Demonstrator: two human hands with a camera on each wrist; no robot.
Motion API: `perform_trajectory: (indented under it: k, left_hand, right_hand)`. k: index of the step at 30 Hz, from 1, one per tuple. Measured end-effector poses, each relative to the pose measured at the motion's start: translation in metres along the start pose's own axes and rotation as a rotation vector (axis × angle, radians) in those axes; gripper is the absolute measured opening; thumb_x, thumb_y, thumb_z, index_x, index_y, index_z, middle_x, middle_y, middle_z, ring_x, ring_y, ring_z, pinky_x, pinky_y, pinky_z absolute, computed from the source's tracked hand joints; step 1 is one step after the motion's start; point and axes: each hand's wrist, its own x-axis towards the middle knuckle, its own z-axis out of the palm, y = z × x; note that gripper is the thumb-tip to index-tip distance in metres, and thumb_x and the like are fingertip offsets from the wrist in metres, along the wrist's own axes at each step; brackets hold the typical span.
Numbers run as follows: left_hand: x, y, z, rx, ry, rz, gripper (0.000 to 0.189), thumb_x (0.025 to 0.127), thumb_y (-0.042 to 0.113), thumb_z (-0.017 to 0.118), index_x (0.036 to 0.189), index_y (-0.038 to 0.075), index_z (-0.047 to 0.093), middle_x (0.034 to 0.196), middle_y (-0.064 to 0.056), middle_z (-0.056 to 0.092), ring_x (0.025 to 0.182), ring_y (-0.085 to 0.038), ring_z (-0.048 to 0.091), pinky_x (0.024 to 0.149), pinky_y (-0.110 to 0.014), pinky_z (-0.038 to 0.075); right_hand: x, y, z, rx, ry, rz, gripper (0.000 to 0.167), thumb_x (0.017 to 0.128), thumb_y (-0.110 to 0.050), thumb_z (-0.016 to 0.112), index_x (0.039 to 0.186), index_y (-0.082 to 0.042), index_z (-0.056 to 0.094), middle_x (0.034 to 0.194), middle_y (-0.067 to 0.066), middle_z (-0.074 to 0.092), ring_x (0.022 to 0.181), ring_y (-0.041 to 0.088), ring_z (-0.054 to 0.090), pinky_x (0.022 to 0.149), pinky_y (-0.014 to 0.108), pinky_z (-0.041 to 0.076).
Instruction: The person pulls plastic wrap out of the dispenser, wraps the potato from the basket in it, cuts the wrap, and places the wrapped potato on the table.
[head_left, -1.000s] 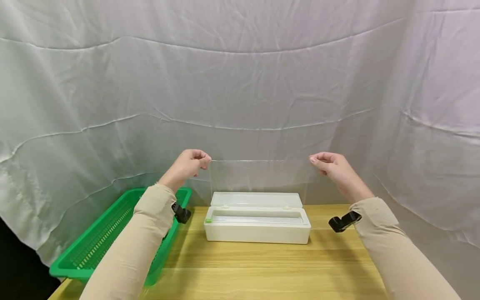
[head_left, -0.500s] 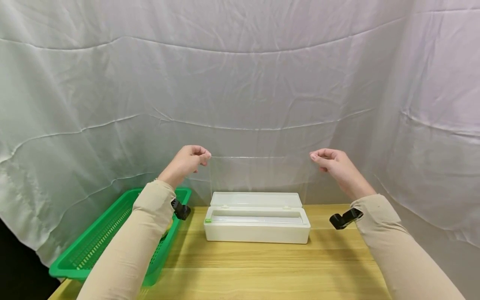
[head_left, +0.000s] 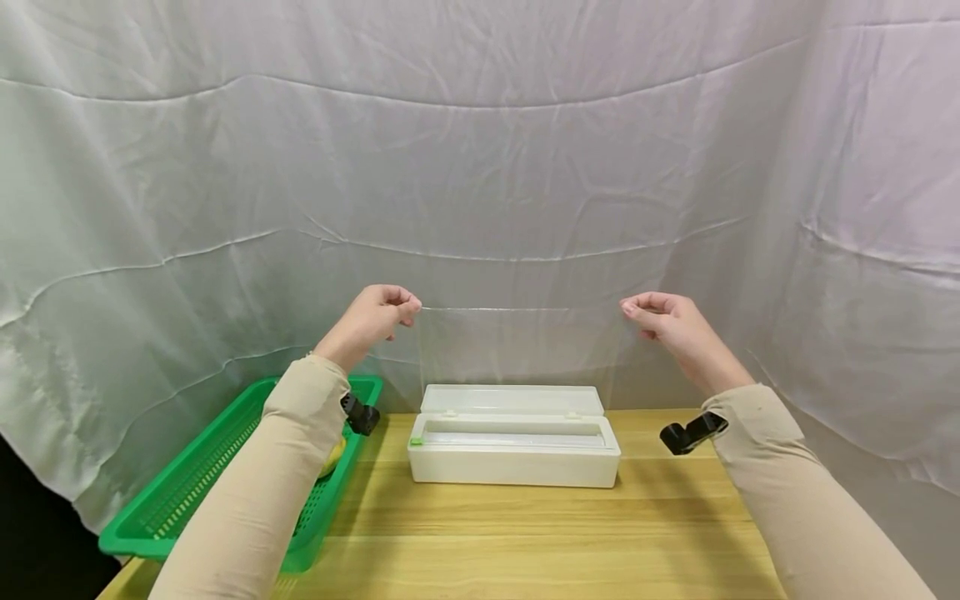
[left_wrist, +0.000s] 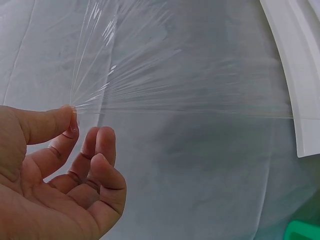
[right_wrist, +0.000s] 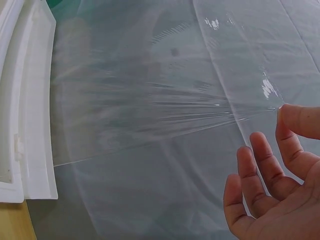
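A clear sheet of plastic wrap (head_left: 517,346) is stretched between both hands, its top edge a thin bright line. My left hand (head_left: 377,317) pinches one upper corner between thumb and forefinger; creases fan out from that pinch in the left wrist view. The opposite corner is pinched by my right hand (head_left: 663,321), its other fingers loosely bent in the right wrist view. Below and between the hands, the white wrap dispenser box (head_left: 514,465) sits on the table with its lid (head_left: 513,398) tipped back. The film runs down to this box. A small green piece (head_left: 417,441) shows at its left end.
On the left, a green plastic basket (head_left: 300,557) stands on the wooden table (head_left: 480,542), partly covered by my left forearm. Something yellow (head_left: 334,457) shows inside it. A grey-white curtain (head_left: 480,183) hangs behind the table and along the right side.
Both hands have risen slightly, lifting the top edge of the plastic wrap higher above the box. More of the yellow thing in the basket shows beside my left forearm. The box has stayed put.
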Motion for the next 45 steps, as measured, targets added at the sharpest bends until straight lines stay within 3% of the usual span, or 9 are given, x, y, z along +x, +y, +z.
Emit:
perform_trajectory:
  k: [4,10,17,45]
  left_hand:
    - [0.0,0.002,-0.001,0.003,0.002,0.003,0.027,0.114,0.027,0.053,0.128,0.006,0.064,0.119,-0.011,0.063,0.112,-0.028,0.056,0.09,-0.039,0.048]
    - [0.002,0.005,-0.002,-0.002,0.016,0.01,0.026,0.114,0.026,0.054,0.127,0.006,0.064,0.118,-0.011,0.063,0.111,-0.027,0.056,0.089,-0.038,0.047]
    - [0.002,0.008,-0.003,-0.017,0.032,0.009,0.024,0.114,0.024,0.054,0.126,0.006,0.064,0.118,-0.012,0.063,0.11,-0.026,0.056,0.087,-0.038,0.048]
    - [0.002,0.017,-0.008,-0.017,0.057,0.058,0.023,0.114,0.026,0.053,0.123,0.008,0.065,0.121,-0.016,0.064,0.106,-0.025,0.056,0.083,-0.036,0.047]
  right_hand:
    - [0.0,-0.001,-0.001,0.008,0.002,-0.006,0.009,0.111,-0.029,0.061,0.11,-0.028,0.071,0.105,-0.031,0.067,0.103,-0.002,0.056,0.092,0.023,0.047]
    - [0.0,-0.004,-0.003,0.005,0.003,-0.015,0.012,0.11,-0.032,0.062,0.113,-0.023,0.07,0.104,-0.032,0.068,0.104,-0.002,0.056,0.094,0.026,0.047]
    - [0.002,-0.005,-0.004,0.022,0.004,-0.019,0.009,0.11,-0.033,0.062,0.106,-0.031,0.071,0.106,-0.031,0.067,0.106,-0.002,0.056,0.097,0.028,0.046]
    - [0.003,-0.016,-0.01,0.058,0.038,-0.051,0.009,0.109,-0.033,0.064,0.103,-0.033,0.071,0.106,-0.031,0.07,0.106,-0.003,0.059,0.091,0.021,0.048]
